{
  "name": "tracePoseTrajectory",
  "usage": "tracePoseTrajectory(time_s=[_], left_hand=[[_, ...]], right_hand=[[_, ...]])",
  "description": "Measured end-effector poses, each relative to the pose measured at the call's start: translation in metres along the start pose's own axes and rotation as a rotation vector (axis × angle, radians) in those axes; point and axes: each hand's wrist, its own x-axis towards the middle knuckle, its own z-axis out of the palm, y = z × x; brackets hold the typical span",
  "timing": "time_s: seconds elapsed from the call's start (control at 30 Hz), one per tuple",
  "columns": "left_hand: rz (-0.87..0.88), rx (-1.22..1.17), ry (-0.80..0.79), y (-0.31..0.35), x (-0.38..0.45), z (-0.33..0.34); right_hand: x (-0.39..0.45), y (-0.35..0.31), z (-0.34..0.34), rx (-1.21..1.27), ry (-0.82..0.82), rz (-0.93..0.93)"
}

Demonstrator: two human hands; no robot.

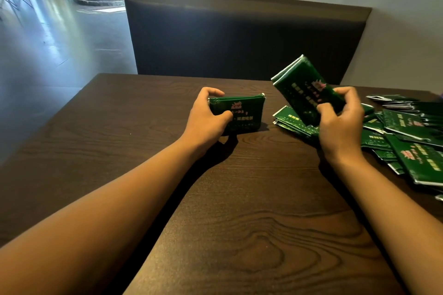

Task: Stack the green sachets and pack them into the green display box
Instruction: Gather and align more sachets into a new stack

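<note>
Left hand (206,115) grips a small stack of sachets (237,112) stood on edge on the table (239,235), approx centre. Right hand (340,124) pinches a second bunch (304,93), lifted & tilted, top toward 11 o'clock. Loose pile (407,132) lies at 3 o'clock, still lots unsorted. Display box not in view, so packing hasn't begun afaict. Judgement: early stage, stacking underway w/ most sachets left.

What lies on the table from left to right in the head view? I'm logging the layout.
Left hand holding a small stack of sachets → right hand holding a raised bundle of sachets → loose pile of sachets.
</note>
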Motion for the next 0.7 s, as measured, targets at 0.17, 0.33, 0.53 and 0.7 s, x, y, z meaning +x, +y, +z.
tracePoseTrajectory(time_s=[0.17,0.33,0.53,0.7], left_hand=[[-0.012,-0.018,-0.035,0.006,-0.004,0.004],[-0.024,-0.056,-0.14,0.011,-0.005,0.004],[0.089,0.113,-0.229,0.008,-0.008,0.004],[0.123,0.112,-0.248,0.01,-0.011,0.003]], right_hand=[[-0.012,-0.014,0.003,0.171,-0.102,-0.112],[-0.017,0.006,0.02,-0.38,-0.453,-0.213],[-0.016,0.005,0.025,-0.407,-0.391,-0.228],[-0.023,0.002,0.032,-0.471,-0.586,-0.297]])
